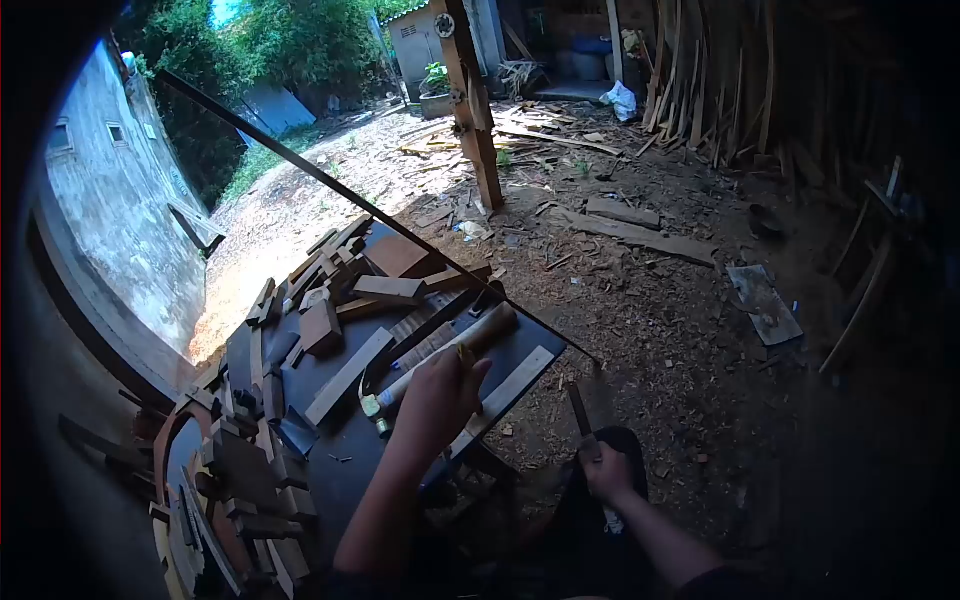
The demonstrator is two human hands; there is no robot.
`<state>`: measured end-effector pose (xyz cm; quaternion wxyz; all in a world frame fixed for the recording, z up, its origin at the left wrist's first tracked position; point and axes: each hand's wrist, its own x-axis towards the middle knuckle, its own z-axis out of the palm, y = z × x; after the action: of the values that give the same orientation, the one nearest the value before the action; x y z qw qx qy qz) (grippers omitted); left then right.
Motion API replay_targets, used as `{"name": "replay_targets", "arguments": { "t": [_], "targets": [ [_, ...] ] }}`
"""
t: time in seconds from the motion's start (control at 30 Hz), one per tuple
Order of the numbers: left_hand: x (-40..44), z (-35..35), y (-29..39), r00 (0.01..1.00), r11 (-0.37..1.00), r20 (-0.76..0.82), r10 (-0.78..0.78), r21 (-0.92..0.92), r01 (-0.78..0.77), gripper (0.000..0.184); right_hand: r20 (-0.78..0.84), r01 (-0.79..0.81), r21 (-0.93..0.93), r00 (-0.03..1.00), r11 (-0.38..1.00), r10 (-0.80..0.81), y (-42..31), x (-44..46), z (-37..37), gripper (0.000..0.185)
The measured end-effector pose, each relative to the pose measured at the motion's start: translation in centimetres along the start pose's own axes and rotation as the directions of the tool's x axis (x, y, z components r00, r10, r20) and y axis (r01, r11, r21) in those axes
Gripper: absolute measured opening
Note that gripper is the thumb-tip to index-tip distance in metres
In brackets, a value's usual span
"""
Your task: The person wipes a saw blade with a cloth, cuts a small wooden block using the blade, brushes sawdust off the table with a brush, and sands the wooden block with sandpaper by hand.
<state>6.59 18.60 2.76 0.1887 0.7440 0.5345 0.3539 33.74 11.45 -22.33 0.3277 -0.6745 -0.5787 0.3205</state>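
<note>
My left hand [436,392] is closed above the dark tabletop [345,470], near its right side. A small yellowish bit shows at its fingers, but what it grips is too small to name. Just left of this hand lies a claw hammer [376,408], its head toward me and its pale handle running behind the hand. My right hand [608,474] is low over my dark-clothed leg, wrapped around a chisel [581,412] that looks flat-bladed and points up and away. Part of the chisel's handle is hidden by the fingers.
Wood blocks [320,328] and offcuts crowd the table's far and left sides. A long thin dark bar [380,215] slants across the view past the table corner. Beyond stand a wooden post [470,120] and leaning planks [700,90]. Wood chips and boards [640,235] litter the ground.
</note>
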Motion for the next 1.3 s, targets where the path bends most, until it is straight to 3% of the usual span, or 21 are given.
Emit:
{"name": "replay_targets", "arguments": {
  "t": [0.23, 0.27, 0.37, 0.4, 0.53, 0.6, 0.7, 0.73, 0.83, 0.87, 1.1, 1.23, 1.3],
  "targets": [
    [5.0, 3.3, -0.5, 0.986, 0.986, -0.001, 0.167, 0.013, -0.167, 0.023, 0.006, -0.071, -0.057, 0.997, 0.996, 0.071, -0.1, -0.2, -0.6, 0.039],
    [5.5, 3.5, -0.2, 0.995, 0.994, 0.031, 0.097, -0.057, -0.096, 0.026, 0.004, -0.071, -0.053, 0.997, 0.996, 0.071, 0.0, -0.1, -0.6, 0.039],
    [6.4, 4.6, -0.2, 0.988, 0.980, -0.016, 0.156, -0.120, -0.157, 0.027, -0.006, -0.055, -0.057, 0.998, 0.997, 0.055, 0.6, 0.1, 0.0, 0.040],
    [6.6, 5.3, -0.3, 0.985, 0.949, -0.043, 0.167, -0.264, -0.172, 0.026, -0.014, -0.045, -0.069, 0.999, 0.997, 0.044, 0.6, 0.1, 0.1, 0.040],
    [5.7, 5.2, 0.2, 0.990, 0.933, -0.101, 0.098, -0.338, -0.127, 0.024, -0.017, -0.035, -0.035, 0.999, 0.999, 0.034, 0.8, 0.1, 0.0, 0.039],
    [4.3, 3.3, 2.2, 0.995, 0.947, -0.104, -0.004, -0.321, -0.030, 0.023, -0.025, -0.017, -0.012, 1.000, 1.000, 0.017, 0.8, 0.0, -0.1, 0.038],
    [3.3, 1.7, 1.9, 0.953, 0.976, -0.225, 0.202, 0.132, -0.175, 0.027, -0.030, -0.007, 0.008, 1.000, 1.000, 0.007, 0.9, 0.1, -0.1, 0.036],
    [2.9, 1.4, 2.4, 0.968, 0.978, -0.208, 0.139, 0.184, -0.101, 0.028, -0.028, -0.005, 0.011, 1.000, 1.000, 0.005, 0.8, 0.1, 0.0, 0.036],
    [3.2, 2.8, 1.1, 0.966, 0.966, -0.176, 0.191, 0.209, -0.153, 0.028, -0.006, -0.028, -0.018, 1.000, 0.999, 0.028, 0.4, 0.2, -0.1, 0.036],
    [3.4, 3.2, 1.5, 0.948, 0.957, -0.185, 0.257, 0.183, -0.224, 0.027, -0.010, -0.015, -0.016, 1.000, 1.000, 0.015, 0.4, 0.3, 0.0, 0.037],
    [6.5, 6.2, 0.6, 0.961, 0.965, -0.106, 0.256, -0.031, -0.260, 0.019, -0.043, 0.014, -0.016, 0.999, 1.000, -0.014, 1.1, 0.2, 0.3, 0.038],
    [7.1, 7.1, 1.2, 0.999, 0.957, -0.010, 0.053, -0.284, -0.054, 0.023, -0.025, -0.004, -0.030, 1.000, 1.000, 0.003, 0.9, 0.1, -0.1, 0.038],
    [6.4, 6.8, 1.7, 0.998, 0.955, -0.028, 0.064, -0.290, -0.069, 0.025, -0.032, 0.006, -0.028, 0.999, 1.000, -0.007, 1.0, 0.2, 0.1, 0.038]
  ]
}}
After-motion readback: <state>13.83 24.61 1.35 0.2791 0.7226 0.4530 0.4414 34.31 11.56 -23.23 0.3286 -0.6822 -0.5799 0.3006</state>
